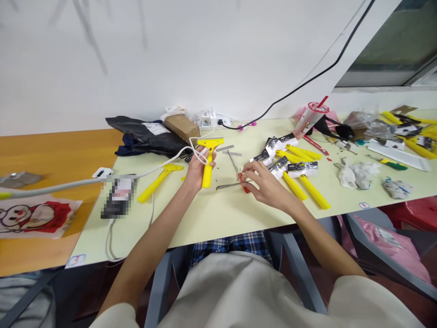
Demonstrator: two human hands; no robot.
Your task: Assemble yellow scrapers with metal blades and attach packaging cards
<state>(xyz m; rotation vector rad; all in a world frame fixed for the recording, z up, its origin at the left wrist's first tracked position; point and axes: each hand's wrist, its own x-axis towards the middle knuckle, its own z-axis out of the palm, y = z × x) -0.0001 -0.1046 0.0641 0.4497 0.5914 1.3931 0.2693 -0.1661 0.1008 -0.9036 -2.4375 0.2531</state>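
Observation:
My left hand (197, 169) is closed around a yellow scraper (207, 175), its wide head up and its handle pointing down towards me. A white cable (177, 158) passes by that hand. My right hand (261, 180) pinches a thin dark metal tool (229, 185) that points left, its far end slightly bent; its exact kind is unclear. Just beyond the fingers lies a screwdriver (233, 160) with a red handle, partly hidden by my right hand. Flat metal blades (226, 148) rest behind it. Another yellow scraper (157, 182) lies to the left of my left hand.
Several yellow scrapers with black-and-white card sleeves (303, 169) lie to the right. Behind them stands a drink cup (310, 119) with a red straw. A black plastic bag (146, 134), a cardboard box (182, 126) and a power strip (208, 119) line the wall. A pixelated device (118, 197) lies left.

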